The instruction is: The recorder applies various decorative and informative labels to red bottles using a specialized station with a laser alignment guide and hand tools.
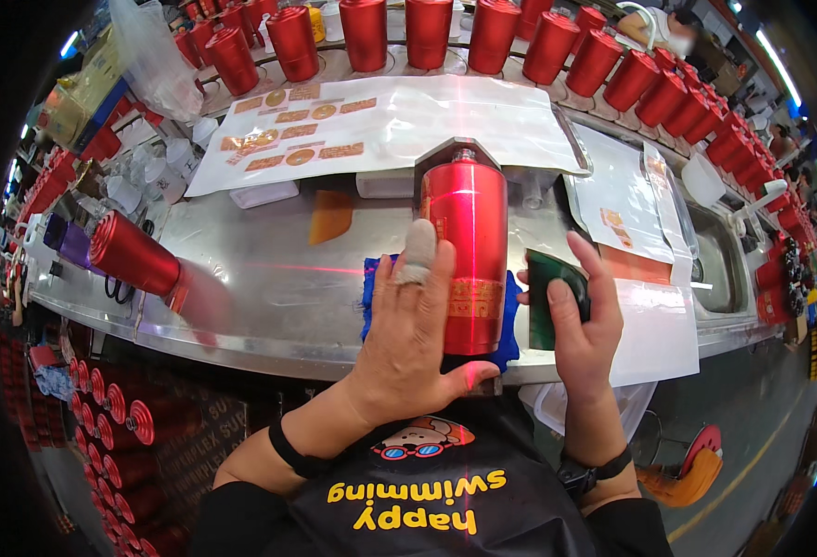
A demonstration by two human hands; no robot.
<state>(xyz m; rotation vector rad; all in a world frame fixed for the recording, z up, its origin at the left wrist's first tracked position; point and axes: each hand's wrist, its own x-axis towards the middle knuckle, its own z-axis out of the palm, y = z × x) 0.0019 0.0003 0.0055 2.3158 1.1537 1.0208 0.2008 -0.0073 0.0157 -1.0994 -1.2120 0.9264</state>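
A glossy red bottle [471, 223] lies lengthwise in front of me, its base toward me, with gold decals on it and a bright red light line along it. A dark cradle [461, 145] frames its far end, and a blue cloth [510, 334] shows at both sides. My left hand [394, 348] rests along the bottle's left side with fingers stretched and the thumb out by its base; a pale finger cot [418, 251] covers one finger. Right of the bottle, my right hand [583, 339] grips a dark green flat scraper [546, 302] between thumb and fingers, apart from the bottle.
Beyond the bottle lies a white sheet [408, 139] bearing gold decals; another decal sheet [603, 209] lies right, beside a sink [719, 251]. An amber scraper [331, 215] lies on the metal table. A red bottle [135, 252] leans at left. Red bottles [364, 35] line the far side.
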